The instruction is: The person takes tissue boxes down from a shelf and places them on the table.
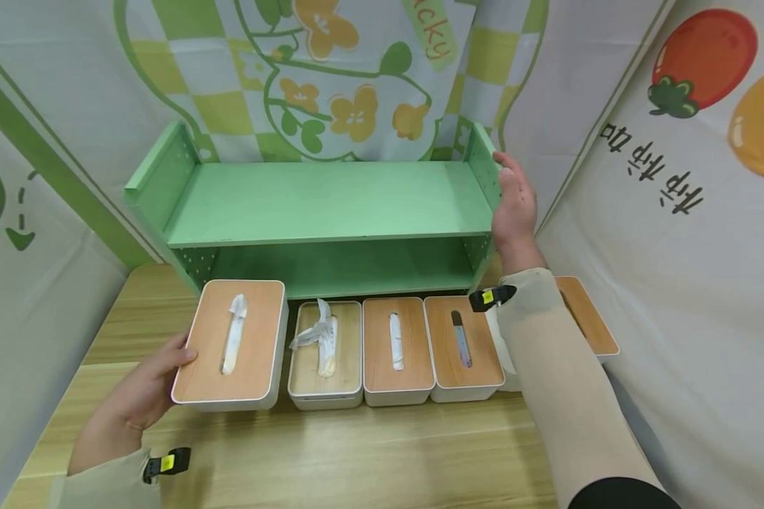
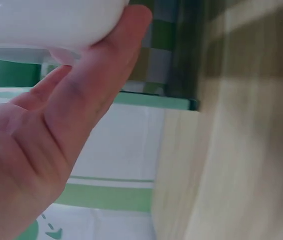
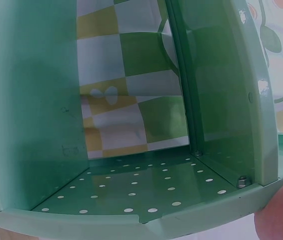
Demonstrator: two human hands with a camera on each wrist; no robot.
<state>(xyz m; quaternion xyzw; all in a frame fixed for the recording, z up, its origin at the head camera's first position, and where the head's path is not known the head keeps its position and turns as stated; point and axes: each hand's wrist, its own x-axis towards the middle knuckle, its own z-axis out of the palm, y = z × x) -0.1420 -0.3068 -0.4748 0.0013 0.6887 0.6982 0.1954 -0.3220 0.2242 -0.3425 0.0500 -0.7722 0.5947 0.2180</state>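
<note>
My left hand (image 1: 143, 385) grips a white tissue box (image 1: 264, 332) with a light wood-tone lid, its thumb at the lid's left edge. In the left wrist view the white box (image 2: 51, 22) is above the tabletop, with the hand's fingers (image 2: 89, 82) against its side and underside. My right hand (image 1: 516, 208) rests against the outer right side panel of a green two-tier shelf (image 1: 337, 198), fingers extended. The right wrist view shows the shelf's perforated side panel (image 3: 131, 192) and a blurred bit of the hand at the right edge. No items show on the shelf boards.
Three more tissue boxes, one paler (image 1: 302, 357), one middle (image 1: 382, 382) and one at right (image 1: 442, 353), stand in a row before the shelf on the wooden table (image 1: 356, 459). Another lidded box (image 1: 588, 314) is partly behind my right arm. Printed cloth walls (image 1: 675, 268) surround the table.
</note>
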